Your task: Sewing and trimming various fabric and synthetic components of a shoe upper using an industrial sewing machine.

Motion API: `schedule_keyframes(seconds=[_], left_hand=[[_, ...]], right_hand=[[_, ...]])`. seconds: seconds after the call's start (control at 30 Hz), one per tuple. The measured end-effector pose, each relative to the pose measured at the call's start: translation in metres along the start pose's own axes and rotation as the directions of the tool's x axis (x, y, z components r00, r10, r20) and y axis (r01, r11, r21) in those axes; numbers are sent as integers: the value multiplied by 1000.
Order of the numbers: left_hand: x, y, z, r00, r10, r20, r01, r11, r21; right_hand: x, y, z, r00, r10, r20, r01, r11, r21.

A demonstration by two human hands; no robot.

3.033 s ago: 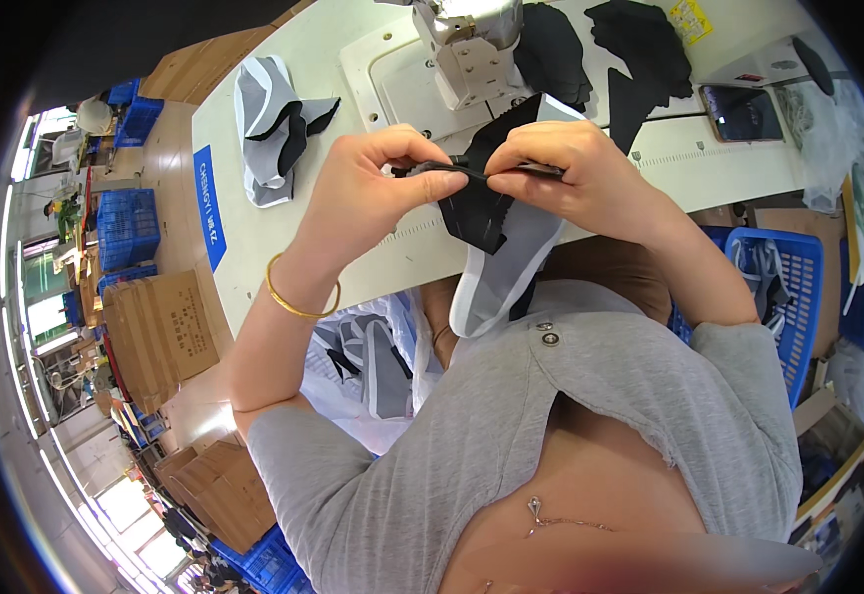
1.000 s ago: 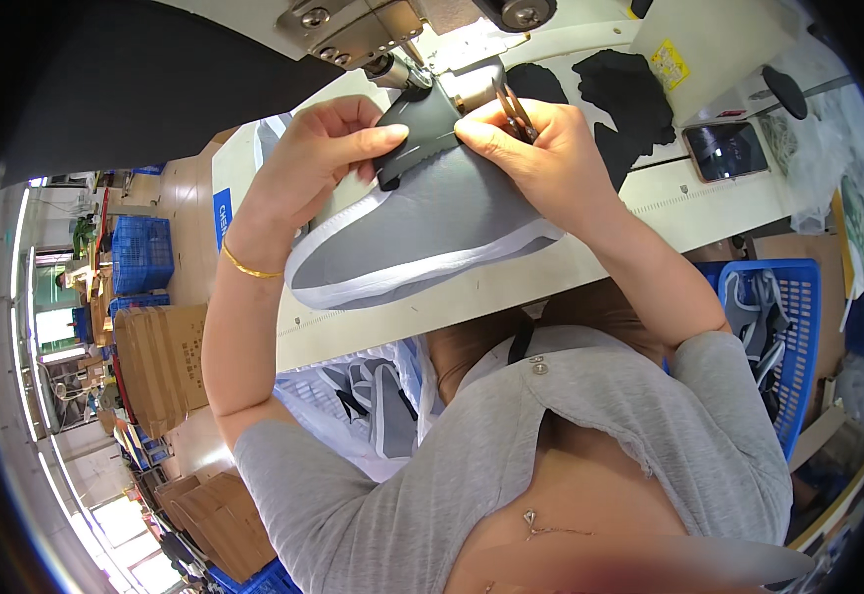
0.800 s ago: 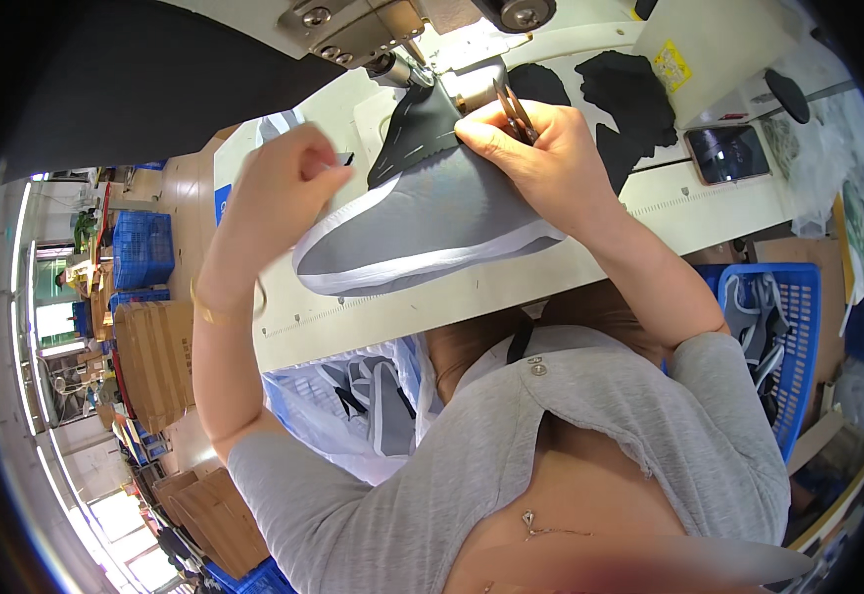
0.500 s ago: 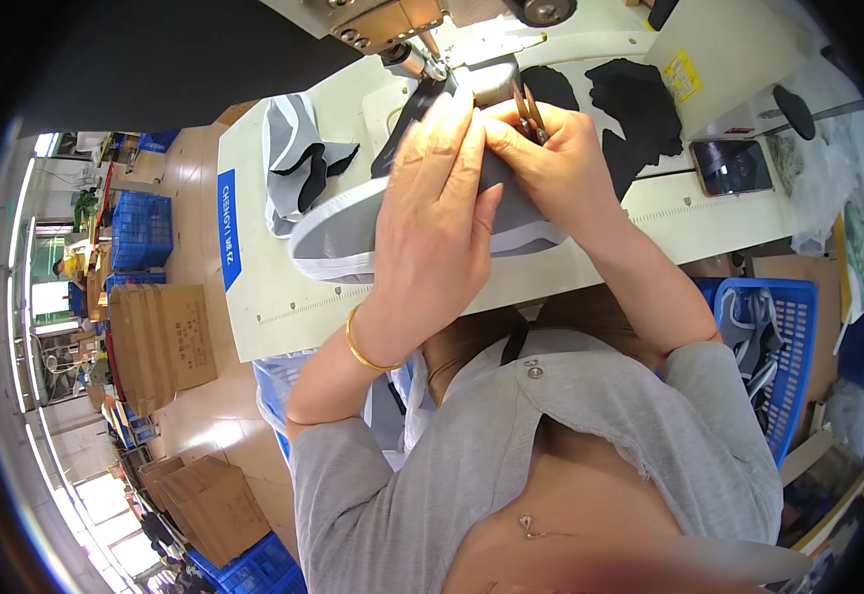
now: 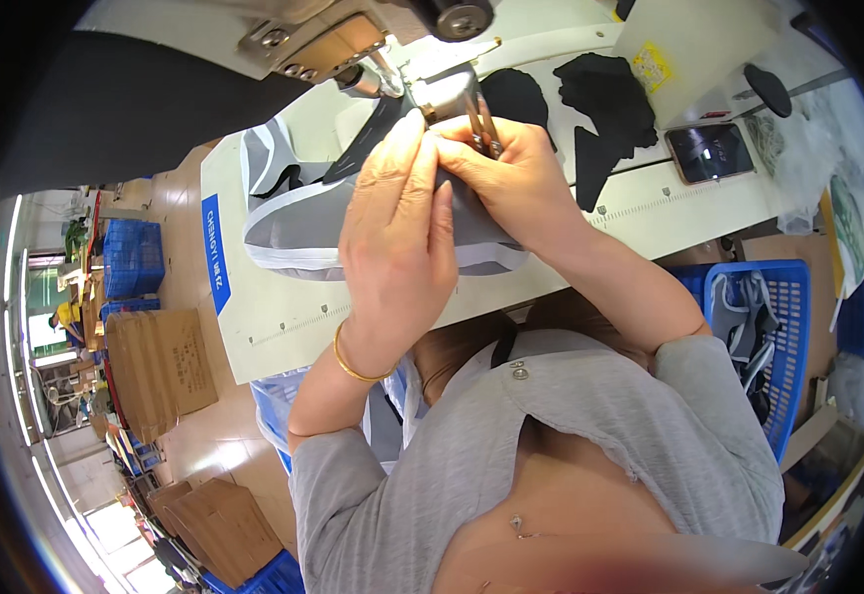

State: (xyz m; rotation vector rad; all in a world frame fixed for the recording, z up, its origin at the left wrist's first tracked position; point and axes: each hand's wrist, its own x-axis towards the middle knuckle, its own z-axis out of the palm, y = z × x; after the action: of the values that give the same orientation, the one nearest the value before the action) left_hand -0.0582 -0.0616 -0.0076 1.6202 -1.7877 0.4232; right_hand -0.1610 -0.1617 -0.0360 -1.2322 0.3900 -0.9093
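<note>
The bare left hand (image 5: pixel 397 238) covers part of a grey, white-edged fabric piece (image 5: pixel 298 226), which partly hides a grey-and-white fabric bundle (image 5: pixel 266 158). The bare right hand (image 5: pixel 506 178) conceals the base of a dark, two-pronged tool (image 5: pixel 487 127) — the top edge crops the white metal sewing machine (image 5: pixel 333 49).

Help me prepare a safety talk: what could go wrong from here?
The left hand lies close to the working end of the sewing machine and might get pinched if it runs. The right hand holds a pointed tool, tips up, which could scratch the other hand. The left hand covers part of the grey-and-white fabric piece, so a crease might go unnoticed.
</note>
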Motion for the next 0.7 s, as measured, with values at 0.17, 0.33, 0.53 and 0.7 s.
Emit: schedule_keyframes(seconds=[0.17,0.33,0.53,0.7], left_hand=[[8,-4,2,1000,11,-14,-11,1000,25],[0,-4,4,1000,-5,-25,5,1000,27],[-7,-7,3,999,38,-16,-37,997,66],[-3,-7,5,999,48,-25,-46,996,73]], right_hand=[[10,2,4,1000,-30,0,30,999,-32],[6,-2,-2,998,-53,19,53,998,-43],[-10,-14,-13,995,94,15,-92,989,-119],[-7,-16,-11,995,97,-13,-98,992,-82]])
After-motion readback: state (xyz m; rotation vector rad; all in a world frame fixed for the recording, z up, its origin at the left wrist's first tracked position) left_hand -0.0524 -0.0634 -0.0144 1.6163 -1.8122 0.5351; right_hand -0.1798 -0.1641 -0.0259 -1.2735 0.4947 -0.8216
